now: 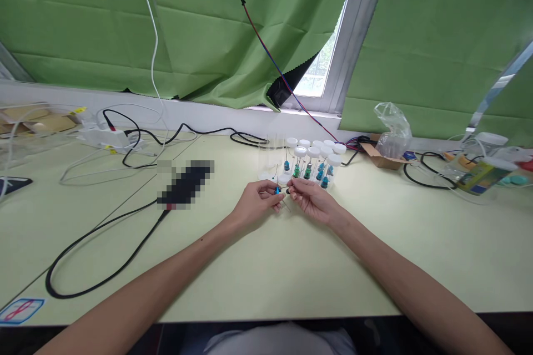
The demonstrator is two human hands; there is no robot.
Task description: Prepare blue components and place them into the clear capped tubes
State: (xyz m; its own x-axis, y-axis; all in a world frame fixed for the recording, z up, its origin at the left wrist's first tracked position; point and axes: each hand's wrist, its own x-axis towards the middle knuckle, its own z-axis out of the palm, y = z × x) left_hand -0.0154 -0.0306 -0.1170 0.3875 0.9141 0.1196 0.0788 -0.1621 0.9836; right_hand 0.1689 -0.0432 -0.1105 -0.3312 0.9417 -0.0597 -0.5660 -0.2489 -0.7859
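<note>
My left hand (261, 199) pinches a small shiny blue piece (277, 191) with thin metal rods sticking out of it. Close beside it, the fingers of my right hand (311, 199) are pressed together around a thin rod and a small dark round part (288, 191); these are too small to name exactly. Both hands meet just above the table. Behind them stand several clear tubes with white caps (334, 160), holding blue and green pieces (307, 171) on thin rods. To their left are clear tubes (264, 161) without caps.
A pixelated dark object (187, 186) with a black cable (62, 293) lies on the left of the table (266, 272). A white power strip (104, 136) and cables run along the back. A cardboard box (381, 158) with a plastic bag (393, 130) and a yellow-green container (485, 175) stand right.
</note>
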